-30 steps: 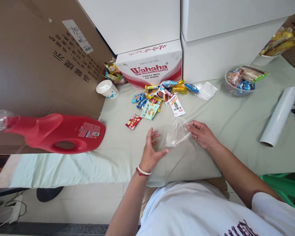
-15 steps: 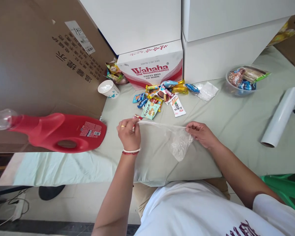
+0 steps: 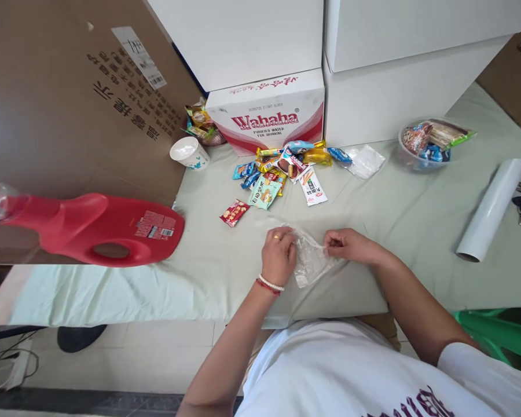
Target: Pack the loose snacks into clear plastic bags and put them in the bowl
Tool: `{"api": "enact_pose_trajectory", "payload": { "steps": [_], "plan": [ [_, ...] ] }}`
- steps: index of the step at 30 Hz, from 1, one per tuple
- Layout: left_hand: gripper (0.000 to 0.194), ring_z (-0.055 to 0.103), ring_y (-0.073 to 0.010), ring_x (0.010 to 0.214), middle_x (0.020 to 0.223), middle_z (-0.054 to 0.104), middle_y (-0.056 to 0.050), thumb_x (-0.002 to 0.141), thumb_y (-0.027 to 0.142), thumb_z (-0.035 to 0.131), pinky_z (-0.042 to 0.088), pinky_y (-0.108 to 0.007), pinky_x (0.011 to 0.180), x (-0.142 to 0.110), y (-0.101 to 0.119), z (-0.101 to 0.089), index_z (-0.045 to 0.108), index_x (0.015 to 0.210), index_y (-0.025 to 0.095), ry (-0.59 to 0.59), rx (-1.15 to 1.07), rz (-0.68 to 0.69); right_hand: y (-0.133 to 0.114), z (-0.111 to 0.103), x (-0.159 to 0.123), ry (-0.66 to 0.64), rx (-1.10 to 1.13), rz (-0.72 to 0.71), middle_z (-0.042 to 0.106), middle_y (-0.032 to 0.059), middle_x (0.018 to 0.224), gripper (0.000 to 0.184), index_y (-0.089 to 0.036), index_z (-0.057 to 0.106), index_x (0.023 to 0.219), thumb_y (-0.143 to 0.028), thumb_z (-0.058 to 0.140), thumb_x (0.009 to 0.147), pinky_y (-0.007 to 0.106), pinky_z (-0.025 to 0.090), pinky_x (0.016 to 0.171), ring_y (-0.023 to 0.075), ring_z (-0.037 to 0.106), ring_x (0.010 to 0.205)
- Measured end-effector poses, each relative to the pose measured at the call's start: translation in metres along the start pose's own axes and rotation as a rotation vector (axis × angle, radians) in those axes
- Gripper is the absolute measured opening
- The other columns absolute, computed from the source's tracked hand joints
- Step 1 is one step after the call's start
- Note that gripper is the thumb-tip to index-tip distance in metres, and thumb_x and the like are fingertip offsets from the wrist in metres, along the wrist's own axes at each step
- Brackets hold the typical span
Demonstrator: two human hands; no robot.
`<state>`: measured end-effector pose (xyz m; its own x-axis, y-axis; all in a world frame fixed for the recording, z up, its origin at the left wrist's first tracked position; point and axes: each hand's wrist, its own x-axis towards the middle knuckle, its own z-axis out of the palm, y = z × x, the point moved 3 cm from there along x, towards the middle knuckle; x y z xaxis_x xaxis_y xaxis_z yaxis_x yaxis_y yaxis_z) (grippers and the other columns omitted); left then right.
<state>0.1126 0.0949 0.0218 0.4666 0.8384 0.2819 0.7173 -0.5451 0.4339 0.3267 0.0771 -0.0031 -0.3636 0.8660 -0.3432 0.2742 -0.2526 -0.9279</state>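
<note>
A clear plastic bag (image 3: 309, 262) hangs crumpled between my two hands over the near edge of the pale green table cover (image 3: 208, 272). My left hand (image 3: 279, 255), with a ring and a red and white bracelet, is closed on the bag's left edge. My right hand (image 3: 346, 245) pinches its right edge with fingers curled. The two hands are close together. Beyond them lies a pile of small snack packets (image 3: 282, 171), and a red packet (image 3: 234, 212) lies apart to the left.
A red detergent jug (image 3: 99, 229) lies on its side at the left. A paper cup (image 3: 189, 154), a Wahaha box (image 3: 267, 113), white boxes, a second clear bag (image 3: 364, 160), a bowl of snacks (image 3: 432, 145) and a white roll (image 3: 490, 211) stand around.
My left hand took hold of the bag and stretched it wide to the left. Now both hands have come back together and the bag is bunched between them.
</note>
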Motion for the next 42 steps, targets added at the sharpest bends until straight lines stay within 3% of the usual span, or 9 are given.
{"api": "enact_pose_trajectory", "payload": {
  "steps": [3,8,13,17,22,28,34,37,42],
  "plan": [
    [0.041,0.051,-0.0294,0.138,0.14,0.064,-0.013,0.085,0.008,0.05,0.043,-0.051,0.112,0.009,-0.015,0.011,0.069,0.12,0.019,-0.077,0.132,-0.091,-0.005,-0.003,-0.009,-0.223,-0.12,-0.036,0.05,-0.0051,0.065,0.028,-0.018,0.063,0.079,-0.045,0.068,0.081,0.024,0.03,0.057,0.0115,0.041,0.062],
    [0.072,0.026,-0.032,0.157,0.167,0.033,-0.01,0.082,0.001,0.048,0.021,-0.067,0.122,0.01,-0.013,0.017,0.051,0.148,0.03,-0.227,0.291,-0.118,-0.006,-0.012,-0.017,-0.289,-0.253,-0.088,0.046,-0.0047,0.065,0.035,-0.018,0.059,0.076,-0.049,0.057,0.092,0.025,0.029,0.058,0.0117,0.038,0.063],
    [0.05,0.016,-0.0338,0.159,0.169,0.027,-0.007,0.093,0.01,0.047,0.008,-0.071,0.122,0.011,-0.004,0.017,0.065,0.134,0.03,-0.198,0.362,-0.112,-0.01,-0.015,-0.01,0.043,-0.232,-0.047,0.059,-0.0015,0.083,0.045,-0.019,0.063,0.097,-0.063,0.063,0.087,0.026,0.035,0.059,0.0121,0.044,0.064],
    [0.05,0.012,-0.032,0.16,0.17,0.024,-0.005,0.097,0.017,0.047,-0.002,-0.073,0.122,0.012,0.007,0.018,0.057,0.143,0.035,-0.193,0.345,-0.028,-0.017,0.005,-0.004,0.298,-0.411,-0.162,0.063,0.0064,0.112,0.057,-0.02,0.059,0.112,-0.054,0.082,0.072,0.028,0.042,0.068,0.016,0.055,0.077],
    [0.061,0.009,-0.0306,0.161,0.171,0.019,-0.003,0.096,0.011,0.042,-0.005,-0.074,0.12,0.013,0.008,0.019,0.047,0.151,0.037,-0.208,0.381,-0.048,-0.012,0.009,-0.001,0.411,-0.557,-0.144,0.07,0.0043,0.097,0.013,-0.021,0.065,0.1,-0.029,0.057,0.094,0.029,0.041,0.072,0.0181,0.062,0.083],
    [0.058,0.008,-0.0364,0.16,0.17,0.022,-0.009,0.091,0.002,0.039,0.005,-0.077,0.12,0.01,-0.004,0.017,0.059,0.141,0.021,-0.194,0.394,-0.181,0.002,-0.032,-0.007,0.507,-0.412,0.14,0.071,0.0021,0.082,0.017,-0.021,0.066,0.089,-0.027,0.052,0.093,0.029,0.04,0.068,0.0171,0.059,0.07],
    [0.063,-0.001,-0.035,0.16,0.171,0.019,-0.008,0.092,0.006,0.048,0.0,-0.077,0.12,0.007,0.005,0.011,0.051,0.149,0.033,-0.102,0.351,-0.147,-0.02,-0.003,-0.01,0.538,-0.484,-0.239,0.065,0.0114,0.117,0.046,-0.021,0.06,0.12,-0.053,0.067,0.088,0.036,0.05,0.08,0.0237,0.061,0.091],
    [0.061,0.001,-0.0353,0.16,0.171,0.018,-0.007,0.095,0.013,0.05,-0.002,-0.078,0.119,0.008,0.011,0.012,0.048,0.151,0.035,-0.141,0.349,-0.111,-0.028,0.023,-0.008,0.499,-0.729,-0.43,0.057,0.017,0.133,0.06,-0.019,0.053,0.137,-0.042,0.075,0.085,0.044,0.048,0.095,0.0322,0.054,0.115],
    [0.056,0.01,-0.0334,0.16,0.169,0.026,-0.008,0.095,0.006,0.038,0.0,-0.079,0.119,0.006,0.008,0.017,0.057,0.143,0.028,-0.191,0.366,-0.114,-0.012,0.005,-0.003,0.626,-0.598,-0.145,0.069,0.0088,0.099,0.019,-0.021,0.068,0.102,-0.023,0.05,0.096,0.035,0.047,0.078,0.0236,0.062,0.09]
  ]
}}
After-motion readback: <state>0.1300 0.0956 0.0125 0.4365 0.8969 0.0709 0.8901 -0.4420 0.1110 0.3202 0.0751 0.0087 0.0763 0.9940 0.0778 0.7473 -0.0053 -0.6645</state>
